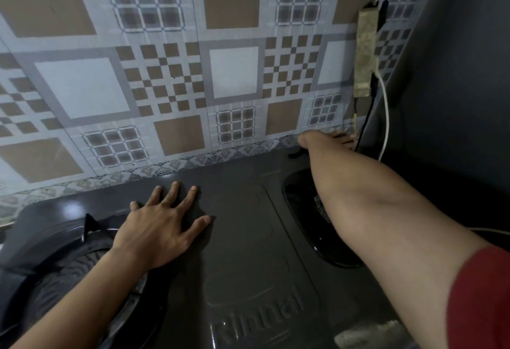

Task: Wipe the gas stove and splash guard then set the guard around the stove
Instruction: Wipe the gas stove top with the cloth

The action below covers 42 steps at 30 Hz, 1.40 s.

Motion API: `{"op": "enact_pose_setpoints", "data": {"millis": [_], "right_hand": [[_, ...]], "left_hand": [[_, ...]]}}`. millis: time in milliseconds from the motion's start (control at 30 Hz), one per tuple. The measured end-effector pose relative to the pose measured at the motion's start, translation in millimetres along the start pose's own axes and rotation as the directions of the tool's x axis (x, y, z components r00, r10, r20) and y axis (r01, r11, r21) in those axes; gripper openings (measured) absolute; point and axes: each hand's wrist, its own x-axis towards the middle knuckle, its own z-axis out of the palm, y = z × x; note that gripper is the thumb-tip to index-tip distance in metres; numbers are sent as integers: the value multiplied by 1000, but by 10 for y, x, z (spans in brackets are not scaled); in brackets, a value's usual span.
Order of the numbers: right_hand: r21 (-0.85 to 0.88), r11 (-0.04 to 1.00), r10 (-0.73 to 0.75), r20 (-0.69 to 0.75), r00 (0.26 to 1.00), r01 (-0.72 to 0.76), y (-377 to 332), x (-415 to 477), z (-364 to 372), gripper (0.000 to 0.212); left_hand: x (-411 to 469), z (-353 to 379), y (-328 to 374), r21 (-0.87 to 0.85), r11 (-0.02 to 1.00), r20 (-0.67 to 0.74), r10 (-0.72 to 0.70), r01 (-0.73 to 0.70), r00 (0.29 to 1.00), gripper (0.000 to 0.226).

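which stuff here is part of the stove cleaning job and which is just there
Job: gas stove; patterned splash guard standing behind it; left hand flat on the stove; right hand reaching to the guard's lower right corner.

Just there: white cable; black cable.

Dark grey gas stove (242,210), brown-grey checked splash guard (165,78), red sleeve (480,299)

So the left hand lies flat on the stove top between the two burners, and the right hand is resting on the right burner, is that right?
Not quite. The head view shows the right hand reaching past the right burner to the back edge of the stove, by the patterned wall. The left hand does lie flat between the burners, fingers spread.
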Motion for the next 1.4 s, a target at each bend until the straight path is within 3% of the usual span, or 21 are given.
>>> {"op": "enact_pose_setpoints", "data": {"millis": [67,100,200,333,467,567,733,933,1000,1133,1267,1400], "right_hand": [[65,998,-28,80,996,23,-44,-71,24,100],[80,996,-38,46,998,34,-81,-74,63,103],[-28,995,-89,83,993,92,-67,-274,44,107],[-105,955,-259,170,951,279,-26,-657,69,109],[-168,789,-535,285,795,591,66,-1092,190,80],[-198,656,-658,323,680,728,163,-1354,329,74],[-213,458,-788,354,505,863,468,-1702,397,71],[-183,318,-854,371,365,930,893,-1970,394,68],[-174,321,-865,348,363,931,967,-1972,347,71],[-196,390,-838,331,435,900,973,-1945,367,64],[-224,354,-867,287,408,908,994,-2058,540,56],[-227,302,-888,286,360,926,1192,-2245,597,52]], "left_hand": [[3,6,-1,-10,1000,-3,-1,1,1000,94],[3,8,-4,-13,1000,-5,-1,1,1000,94],[3,24,-15,-17,1000,-11,2,-2,1000,91],[2,12,-6,-32,999,12,-6,6,1000,89],[-6,-24,15,-36,999,33,-12,14,999,87],[-21,-64,22,-46,999,55,-15,18,998,86],[-42,-99,22,-63,998,61,-26,30,998,96],[-45,-88,17,-100,995,52,-9,14,999,75],[-41,-97,-4,-144,990,50,-3,11,999,68],[-11,-137,-49,-212,977,75,-1,17,997,67],[1,-107,-144,-135,990,89,-19,31,996,64],[-8,-75,-169,-233,972,99,-16,39,995,57]]}}
